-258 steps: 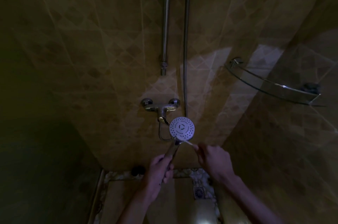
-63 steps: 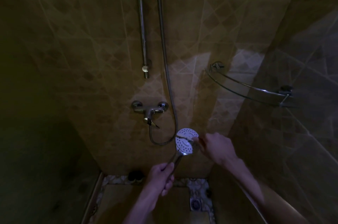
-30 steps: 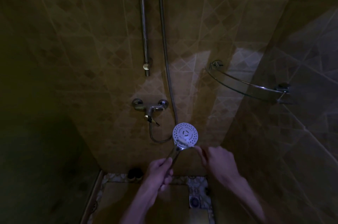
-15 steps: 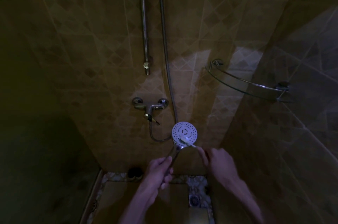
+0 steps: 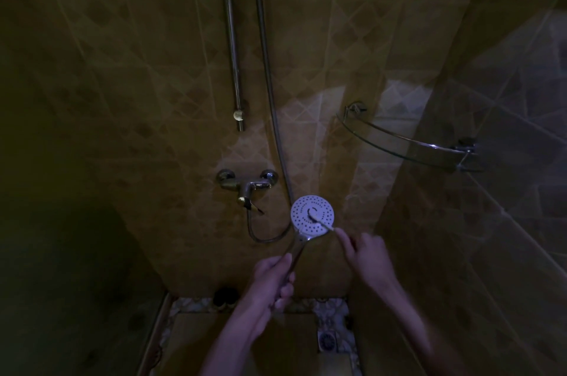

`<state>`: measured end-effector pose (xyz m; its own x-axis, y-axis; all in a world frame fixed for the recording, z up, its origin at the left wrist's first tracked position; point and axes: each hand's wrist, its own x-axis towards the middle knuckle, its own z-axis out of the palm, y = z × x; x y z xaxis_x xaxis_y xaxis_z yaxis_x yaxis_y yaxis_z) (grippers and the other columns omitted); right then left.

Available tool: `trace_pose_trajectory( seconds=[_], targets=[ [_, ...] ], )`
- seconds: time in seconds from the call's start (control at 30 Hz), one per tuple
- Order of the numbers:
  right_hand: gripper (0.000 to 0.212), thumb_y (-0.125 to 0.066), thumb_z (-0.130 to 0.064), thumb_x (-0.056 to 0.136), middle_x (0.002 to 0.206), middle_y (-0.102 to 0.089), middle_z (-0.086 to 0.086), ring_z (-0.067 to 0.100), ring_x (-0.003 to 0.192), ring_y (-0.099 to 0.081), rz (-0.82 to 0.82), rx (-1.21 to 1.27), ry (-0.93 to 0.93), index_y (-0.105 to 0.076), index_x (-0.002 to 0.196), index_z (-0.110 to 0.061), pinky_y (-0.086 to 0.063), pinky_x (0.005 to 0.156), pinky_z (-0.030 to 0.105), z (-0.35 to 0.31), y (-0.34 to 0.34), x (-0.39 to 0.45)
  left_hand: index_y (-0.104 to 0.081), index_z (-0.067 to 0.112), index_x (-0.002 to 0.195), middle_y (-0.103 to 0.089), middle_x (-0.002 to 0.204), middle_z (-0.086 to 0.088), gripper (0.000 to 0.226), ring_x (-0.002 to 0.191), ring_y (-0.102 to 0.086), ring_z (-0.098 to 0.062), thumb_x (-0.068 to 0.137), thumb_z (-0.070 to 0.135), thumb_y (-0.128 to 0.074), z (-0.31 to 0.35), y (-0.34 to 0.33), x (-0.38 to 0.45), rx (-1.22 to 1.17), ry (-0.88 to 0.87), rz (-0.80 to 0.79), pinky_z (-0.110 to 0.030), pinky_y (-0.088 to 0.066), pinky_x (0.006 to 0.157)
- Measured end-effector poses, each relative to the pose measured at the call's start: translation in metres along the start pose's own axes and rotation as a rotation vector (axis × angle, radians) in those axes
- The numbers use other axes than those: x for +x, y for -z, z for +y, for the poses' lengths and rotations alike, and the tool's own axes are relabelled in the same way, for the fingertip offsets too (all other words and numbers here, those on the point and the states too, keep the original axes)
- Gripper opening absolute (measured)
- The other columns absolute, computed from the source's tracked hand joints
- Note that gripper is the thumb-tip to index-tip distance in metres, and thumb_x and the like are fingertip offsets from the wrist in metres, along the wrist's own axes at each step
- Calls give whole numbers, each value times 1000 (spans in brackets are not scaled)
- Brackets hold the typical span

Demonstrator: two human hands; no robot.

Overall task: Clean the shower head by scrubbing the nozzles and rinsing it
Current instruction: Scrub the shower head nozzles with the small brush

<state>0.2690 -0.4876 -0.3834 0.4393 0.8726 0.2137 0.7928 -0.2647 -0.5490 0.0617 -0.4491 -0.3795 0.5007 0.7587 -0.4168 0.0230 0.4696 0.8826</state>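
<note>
Shower head [image 5: 312,215] above left hand [image 5: 270,282], brush [image 5: 320,220] touching

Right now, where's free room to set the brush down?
The glass corner shelf at right looks bare. The floor between the left curb and the drain also looks bare. It is crowded around the shower head, with the left hand, right hand, hose and tap.

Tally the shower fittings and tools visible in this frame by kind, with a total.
Shower head: 1
Small brush: 1
Mixer tap: 1
Hose: 1
Riser rail: 1
Glass corner shelf: 1
Floor drain: 1
Total: 7
</note>
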Motion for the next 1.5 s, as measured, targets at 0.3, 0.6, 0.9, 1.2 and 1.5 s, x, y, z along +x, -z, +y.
trace_pose_trajectory(
  seconds=[0.3,0.6,0.9,1.2,1.5],
  targets=[
    [34,-46,-36,98,50,-55,-10,-3,42,-55,-26,68,-66,-67,74,-24,-36,40,7,-9,-2,-27,-55,9,86,-47,62,-3,25,45,-34,-11,94,32,-53,-3,-6,9,12,22,0,-20,-20,37],
    [33,-53,-26,96,86,-68,18,14,65,-56,120,367,-293,-68,96,3,-37,57,11,4,8,10,-53,6,89,-48,64,-5,22,39,-35,-8,93,28,-56,0,-11,14,-22,22,0,-14,-21,30],
    [33,-52,-30,97,65,-61,1,8,56,-56,-29,291,-257,-68,80,-7,-48,56,19,7,-6,-21,-53,6,87,-47,63,-5,23,41,-35,-8,94,28,-55,-4,-1,7,-28,46,-32,-16,-21,30],
    [47,-35,-51,97,57,-59,-7,5,45,-55,-84,-50,-112,-69,80,-24,-42,43,15,-6,-19,-47,-52,6,82,-48,63,-5,23,39,-35,-8,94,26,-54,1,12,4,-65,63,-2,-17,-24,28],
    [45,-41,-39,100,68,-67,8,20,61,-64,37,-72,-133,-71,85,-8,-35,44,11,-26,7,5,-52,7,81,-47,61,-5,23,38,-35,-9,95,25,-53,3,26,2,-54,54,5,-15,-21,29]
  ],
)
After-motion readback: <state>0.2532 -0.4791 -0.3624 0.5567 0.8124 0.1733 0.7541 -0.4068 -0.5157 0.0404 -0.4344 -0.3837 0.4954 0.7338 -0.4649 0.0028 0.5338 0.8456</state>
